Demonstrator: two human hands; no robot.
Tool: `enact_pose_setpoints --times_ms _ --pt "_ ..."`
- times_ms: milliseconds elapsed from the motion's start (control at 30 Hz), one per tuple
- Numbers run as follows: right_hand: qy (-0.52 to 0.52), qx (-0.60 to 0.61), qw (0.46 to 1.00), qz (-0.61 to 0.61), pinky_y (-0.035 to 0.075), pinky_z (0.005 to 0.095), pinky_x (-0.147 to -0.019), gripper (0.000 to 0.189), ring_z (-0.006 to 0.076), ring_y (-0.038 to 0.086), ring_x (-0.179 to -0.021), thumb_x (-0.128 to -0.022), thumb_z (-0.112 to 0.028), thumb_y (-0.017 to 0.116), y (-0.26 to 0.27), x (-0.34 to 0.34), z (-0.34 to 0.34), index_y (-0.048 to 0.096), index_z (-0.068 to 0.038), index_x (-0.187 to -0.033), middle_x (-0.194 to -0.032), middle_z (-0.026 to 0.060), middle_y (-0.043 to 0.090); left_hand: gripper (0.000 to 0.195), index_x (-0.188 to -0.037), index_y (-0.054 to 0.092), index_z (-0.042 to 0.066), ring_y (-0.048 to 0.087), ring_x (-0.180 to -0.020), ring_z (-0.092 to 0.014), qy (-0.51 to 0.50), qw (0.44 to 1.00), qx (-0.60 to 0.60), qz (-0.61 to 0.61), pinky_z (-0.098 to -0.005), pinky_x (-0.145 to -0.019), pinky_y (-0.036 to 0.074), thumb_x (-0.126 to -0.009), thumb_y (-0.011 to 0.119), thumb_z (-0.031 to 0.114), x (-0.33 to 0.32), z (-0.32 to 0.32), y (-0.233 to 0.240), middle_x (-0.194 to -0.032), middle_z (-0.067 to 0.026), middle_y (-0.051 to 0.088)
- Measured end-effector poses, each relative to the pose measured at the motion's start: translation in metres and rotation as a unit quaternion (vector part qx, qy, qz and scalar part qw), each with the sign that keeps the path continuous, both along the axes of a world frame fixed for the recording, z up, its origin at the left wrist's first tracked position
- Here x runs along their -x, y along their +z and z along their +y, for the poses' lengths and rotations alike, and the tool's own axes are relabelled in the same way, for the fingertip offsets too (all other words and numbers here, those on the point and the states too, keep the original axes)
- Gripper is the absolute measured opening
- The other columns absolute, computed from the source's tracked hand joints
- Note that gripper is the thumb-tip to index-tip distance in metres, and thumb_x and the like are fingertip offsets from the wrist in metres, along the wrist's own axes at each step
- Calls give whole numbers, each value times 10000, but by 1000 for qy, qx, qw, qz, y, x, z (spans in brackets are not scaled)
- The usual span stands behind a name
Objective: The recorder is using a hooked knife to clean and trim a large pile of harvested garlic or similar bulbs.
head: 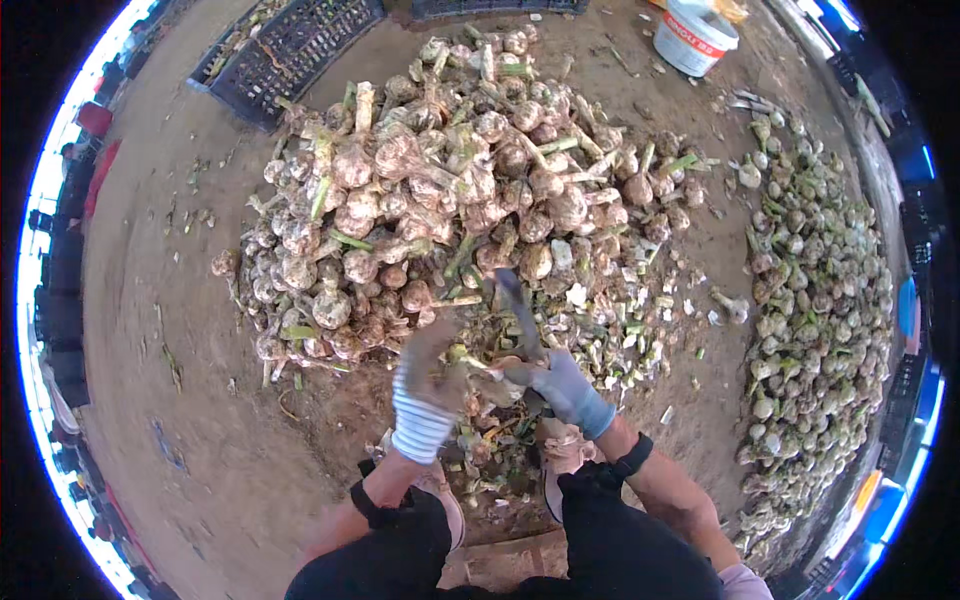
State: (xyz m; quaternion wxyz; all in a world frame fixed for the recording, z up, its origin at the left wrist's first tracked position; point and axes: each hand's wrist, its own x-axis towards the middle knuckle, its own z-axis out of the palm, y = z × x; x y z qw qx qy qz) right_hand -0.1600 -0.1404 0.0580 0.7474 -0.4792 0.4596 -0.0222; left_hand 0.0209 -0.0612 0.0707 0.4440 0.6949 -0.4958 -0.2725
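My right hand (570, 391), in a grey-blue work glove, grips a knife with a dark blade (517, 307) that points away from me. My left hand (427, 390) wears a striped knit glove with soiled fingers. It is blurred beside the near edge of a large heap of garlic bulbs (420, 172), so I cannot tell whether it holds anything. A pale garlic stem (471, 360) shows between the hands. Under and beyond them lie cut stem ends and peelings (607, 337). My shoes (450, 510) flank more scraps on the ground.
To the right, a long bed of garlic bulbs (810, 315) stretches along the dirt floor (172, 300). One loose bulb (731, 306) lies between it and the heap. Black plastic crates (292, 56) stand at the far left. A white bucket (694, 41) stands at the far right.
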Motion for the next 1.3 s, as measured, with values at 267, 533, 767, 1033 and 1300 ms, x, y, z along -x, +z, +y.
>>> enact_pose_setpoints --times_ms 267,533,767,1033,1300 --pt "41 381 919 94 437 304 -495 384 129 566 -546 -779 -272 602 -17 6 10 576 -53 -1095 -644 91 595 276 -1014 585 21 611 -743 -196 80 628 -132 762 -331 -644 518 -793 637 178 -5 13 -52 -897 -114 632" --pt "211 465 841 179 487 421 -585 329 334 600 -649 -702 -280 628 -1 14 -7 551 -110 -973 -703 126 606 370 -1008 581 51 606 -721 -209 5 993 -87 84 -293 -618 502 -682 714 161 -1 4 -34 -847 -135 613" --pt "3 353 922 159 498 304 -653 346 203 648 -715 -745 -230 672 19 21 11 614 -9 -1005 -816 162 650 531 -1071 492 31 549 -756 -266 -118 982 -136 -60 -390 -712 478 -616 733 161 14 -5 -50 -890 -130 547" --pt "-208 586 679 390 494 290 -640 286 159 622 -699 -706 -36 624 43 189 -22 609 -16 -991 -846 110 662 376 -1068 499 7 541 -932 -368 -127 971 30 -203 -438 -774 466 -735 607 143 -4 -78 -27 -1061 -222 530" --pt "-286 627 575 441 466 326 -645 265 172 583 -698 -810 -148 585 39 246 -38 620 16 -1015 -873 138 659 336 -977 537 -13 576 -780 -332 -132 935 -190 -270 -392 -705 469 -739 565 223 -22 -98 -73 -919 -213 586"
